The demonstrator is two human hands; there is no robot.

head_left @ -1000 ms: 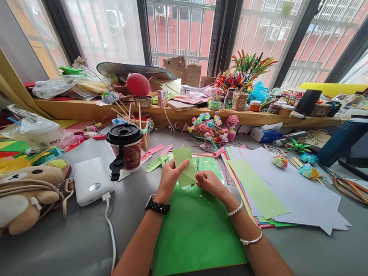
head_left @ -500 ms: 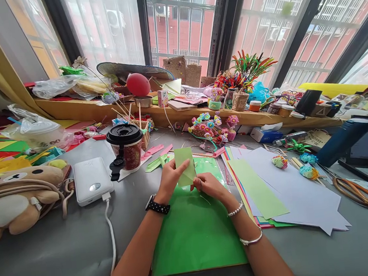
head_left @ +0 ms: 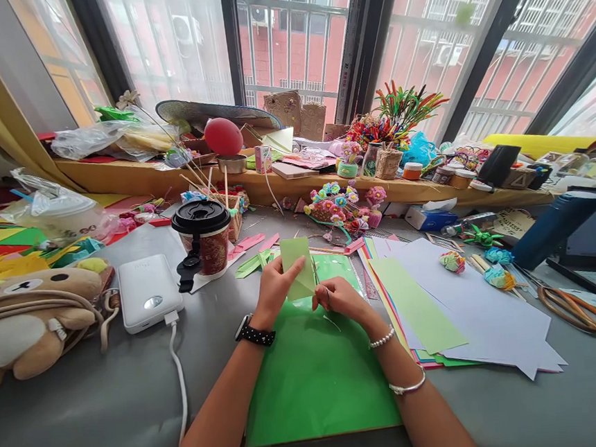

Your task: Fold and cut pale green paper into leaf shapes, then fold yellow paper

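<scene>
My left hand (head_left: 273, 289) pinches a small light green paper strip (head_left: 297, 264) and holds it upright above a bright green sheet (head_left: 317, 382) on the grey table. My right hand (head_left: 339, 298) is closed on small scissors (head_left: 317, 275) whose thin blades meet the strip's right edge. A black watch sits on my left wrist and silver bracelets on my right.
A lidded coffee cup (head_left: 204, 235), a white power bank (head_left: 149, 291) with cable and a plush bear (head_left: 27, 320) lie left. Stacked coloured and white papers (head_left: 461, 299), orange-handled scissors (head_left: 576, 303) and a dark bottle (head_left: 554, 229) lie right. Paper flowers (head_left: 341, 206) crowd the wooden sill.
The paper strip has shifted slightly up and left in my left hand, and my right hand has edged closer to its lower right edge.
</scene>
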